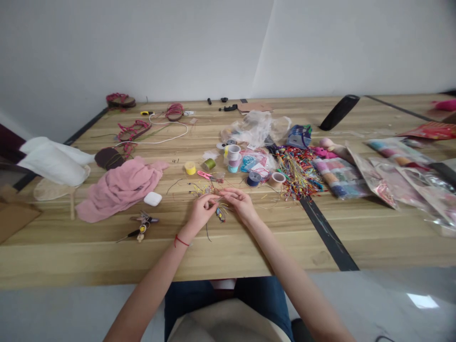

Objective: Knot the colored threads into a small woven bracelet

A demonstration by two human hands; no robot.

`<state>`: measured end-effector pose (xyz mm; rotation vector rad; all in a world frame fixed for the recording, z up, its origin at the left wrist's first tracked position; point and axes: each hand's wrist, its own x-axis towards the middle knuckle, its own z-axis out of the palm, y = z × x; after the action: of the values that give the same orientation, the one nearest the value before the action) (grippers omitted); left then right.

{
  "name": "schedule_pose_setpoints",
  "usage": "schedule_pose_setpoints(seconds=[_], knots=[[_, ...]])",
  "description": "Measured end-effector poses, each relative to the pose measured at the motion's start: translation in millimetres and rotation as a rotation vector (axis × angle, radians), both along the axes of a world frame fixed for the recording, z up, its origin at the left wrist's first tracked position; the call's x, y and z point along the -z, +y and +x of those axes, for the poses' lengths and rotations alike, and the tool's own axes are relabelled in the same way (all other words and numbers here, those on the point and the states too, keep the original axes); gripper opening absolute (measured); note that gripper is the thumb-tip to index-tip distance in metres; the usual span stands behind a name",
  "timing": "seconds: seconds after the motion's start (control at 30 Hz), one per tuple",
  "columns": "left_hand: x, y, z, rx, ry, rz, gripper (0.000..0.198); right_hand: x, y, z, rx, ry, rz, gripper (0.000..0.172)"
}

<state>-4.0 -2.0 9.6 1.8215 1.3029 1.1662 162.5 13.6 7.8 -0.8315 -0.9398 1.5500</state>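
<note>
My left hand [202,209] and my right hand [239,202] meet over the wooden table [249,242], fingers pinched together on a small knotted piece of coloured threads [220,212] that dangles between them. A red string is tied round my left wrist. Loose thread ends lie scattered on the wood just beyond my fingers. Close behind them sit pink scissors [206,175], a yellow spool [190,167], a green spool [210,164] and a dark blue spool [253,178].
A pink cloth [119,187] and a white case [153,198] lie to the left, with small tools [140,228] nearer me. A heap of coloured threads [298,172], plastic packets [388,175] and a black cylinder [339,111] lie to the right. A white cable [156,140] curls at the back.
</note>
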Motion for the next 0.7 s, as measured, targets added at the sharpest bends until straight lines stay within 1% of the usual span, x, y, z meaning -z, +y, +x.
schedule_pose_setpoints(seconds=[0.17, 0.23, 0.3, 0.4, 0.47, 0.57, 0.7], knots=[[0.0, -0.6, -0.5, -0.001, 0.023, 0.024, 0.023, -0.7, -0.6, 0.8, 0.012, 0.025, -0.015, 0.032], [-0.4, -1.1, -0.6, 0.001, 0.036, 0.038, 0.024, -0.1, -0.7, 0.8, 0.043, 0.027, -0.011, 0.039], [-1.6, -1.8, -0.7, 0.006, 0.051, 0.056, 0.025, 0.5, -1.2, 0.6, 0.057, 0.031, -0.019, 0.050], [-4.8, -3.2, -0.3, 0.009, 0.065, 0.070, 0.026, 0.7, -3.0, -0.1, -0.014, 0.058, -0.048, 0.065], [-7.0, -4.2, 0.0, 0.010, 0.071, 0.071, 0.028, 0.3, -4.5, -0.8, -0.076, 0.067, -0.055, 0.071], [-9.2, -5.3, 0.3, 0.019, 0.100, 0.080, 0.032, -0.4, -6.6, -1.9, -0.132, 0.053, -0.056, 0.074], [-9.1, -6.3, 0.1, 0.028, 0.167, 0.124, 0.031, -0.9, -8.5, -2.5, -0.156, 0.021, -0.061, 0.073]])
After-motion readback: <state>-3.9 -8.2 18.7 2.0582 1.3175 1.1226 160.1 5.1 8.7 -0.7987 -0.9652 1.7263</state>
